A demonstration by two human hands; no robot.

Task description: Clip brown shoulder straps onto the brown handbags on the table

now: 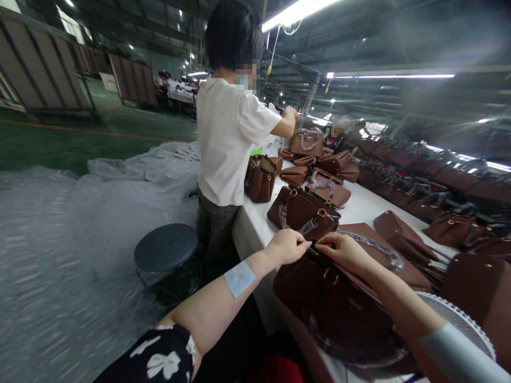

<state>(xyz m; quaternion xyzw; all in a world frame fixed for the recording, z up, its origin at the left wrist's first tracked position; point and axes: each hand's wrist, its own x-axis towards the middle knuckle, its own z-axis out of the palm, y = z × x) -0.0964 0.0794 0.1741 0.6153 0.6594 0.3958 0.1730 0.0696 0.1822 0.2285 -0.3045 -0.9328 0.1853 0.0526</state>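
Note:
A brown handbag (331, 303) with gold fittings and a plastic-wrapped handle lies at the near edge of the white table (255, 226). At its top left end, my left hand (288, 246) is closed, thumb and fingertips pinched at the opening's edge. My right hand (344, 249) meets it there from the right, its fingertips also pressed together on the bag's top edge. Whatever small part lies between the fingertips is too small to make out. Just beyond my hands stands another brown bag (301, 210) with gold rings and wrapped handles.
A person in a white shirt (223, 138) stands at the table ahead, hands near more brown bags. A round stool (165, 247) is at the left, beside heaped clear plastic (120, 207). Brown flaps and bags cover the right side, with a white-rimmed round object (463, 314) near my right forearm.

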